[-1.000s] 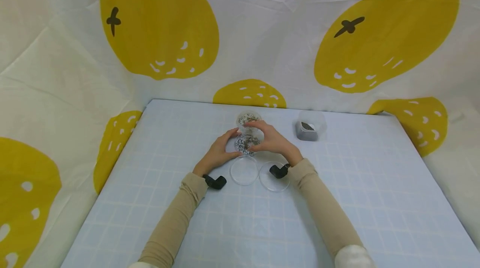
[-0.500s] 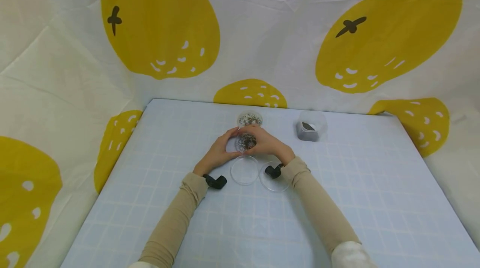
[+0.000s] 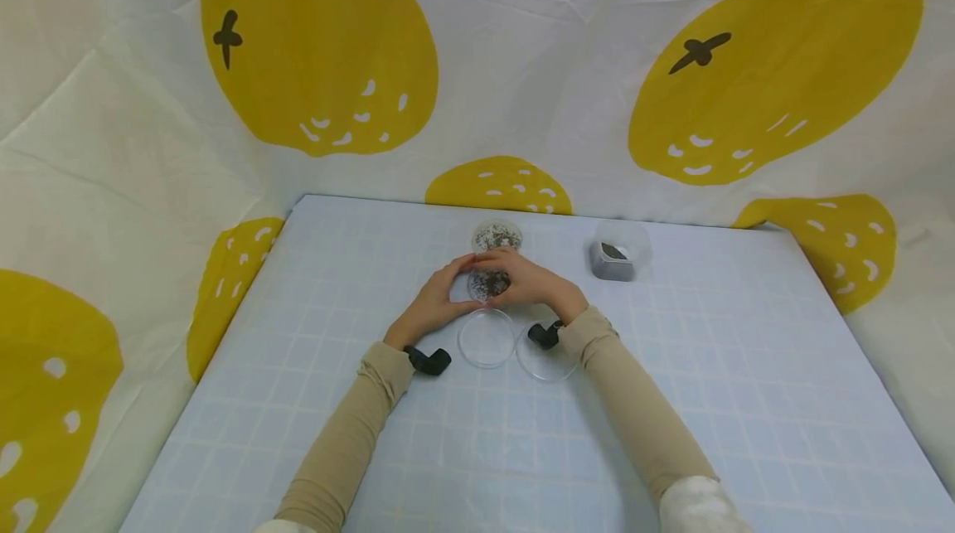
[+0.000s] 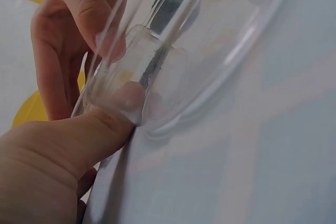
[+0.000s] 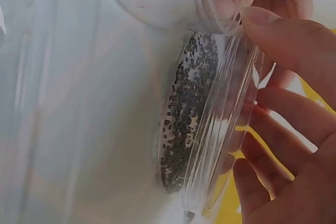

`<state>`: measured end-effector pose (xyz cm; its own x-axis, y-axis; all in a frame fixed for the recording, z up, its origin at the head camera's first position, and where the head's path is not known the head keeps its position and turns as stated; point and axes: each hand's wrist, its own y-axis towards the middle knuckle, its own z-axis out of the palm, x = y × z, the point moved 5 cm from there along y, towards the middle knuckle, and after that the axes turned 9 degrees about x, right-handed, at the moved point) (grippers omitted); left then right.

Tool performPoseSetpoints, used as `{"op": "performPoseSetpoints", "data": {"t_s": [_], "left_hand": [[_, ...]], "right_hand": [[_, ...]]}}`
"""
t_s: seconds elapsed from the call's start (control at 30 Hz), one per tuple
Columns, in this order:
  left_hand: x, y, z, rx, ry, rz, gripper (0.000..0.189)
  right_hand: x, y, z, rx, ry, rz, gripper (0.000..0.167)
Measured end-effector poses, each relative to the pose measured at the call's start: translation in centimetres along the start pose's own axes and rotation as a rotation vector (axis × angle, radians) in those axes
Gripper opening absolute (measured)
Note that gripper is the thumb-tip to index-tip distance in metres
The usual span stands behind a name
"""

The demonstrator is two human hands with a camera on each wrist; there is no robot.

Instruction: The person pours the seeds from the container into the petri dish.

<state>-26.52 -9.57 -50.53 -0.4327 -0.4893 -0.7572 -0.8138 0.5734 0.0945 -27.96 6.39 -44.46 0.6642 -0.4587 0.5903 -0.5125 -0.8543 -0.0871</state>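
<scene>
A clear round petri dish [image 3: 487, 286] with dark grains in it stands between both hands. From its left side my left hand [image 3: 428, 302] grips the dish, fingers behind and thumb in front. My right hand [image 3: 531, 278] pinches a clear lid [image 5: 223, 124] at the dish's right side, fingers and thumb spread along its rim. The right wrist view shows the grains [image 5: 191, 103] beside the lid's layered edges and the left thumb [image 5: 223, 6] at the near rim. In the left wrist view the left thumb [image 4: 100, 135] presses against clear plastic.
Another round dish [image 3: 496, 235] with dark and light speckled contents sits just behind. Two clear round pieces [image 3: 487, 339] lie side by side in front of the hands, the right one partly under the right wrist. A small clear box [image 3: 612, 265] with grey contents stands back right, its lid raised.
My right hand has moved left and slightly down and closed in around the front dish, now covering part of it. My left hand has stayed in place.
</scene>
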Motion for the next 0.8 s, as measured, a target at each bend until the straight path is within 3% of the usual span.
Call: {"op": "performPoseSetpoints", "data": {"t_s": [0.2, 0.37, 0.57, 0.8], "left_hand": [[-0.3, 0.1, 0.0, 0.006, -0.011, 0.016, 0.087], [-0.6, 0.1, 0.0, 0.033, 0.002, -0.019, 0.087], [-0.8, -1.1, -1.1, 0.064, 0.0, -0.058, 0.08], [-1.3, -4.2, -1.8, 0.096, -0.033, -0.075, 0.063]], "right_hand": [[0.4, -0.2, 0.1, 0.077, -0.004, 0.006, 0.059], [0.2, -0.4, 0.0, 0.044, 0.016, 0.004, 0.06], [0.3, -1.5, -1.6, -0.076, 0.067, -0.034, 0.054], [-0.1, -4.6, -4.3, -0.216, 0.1, -0.032, 0.046]]}}
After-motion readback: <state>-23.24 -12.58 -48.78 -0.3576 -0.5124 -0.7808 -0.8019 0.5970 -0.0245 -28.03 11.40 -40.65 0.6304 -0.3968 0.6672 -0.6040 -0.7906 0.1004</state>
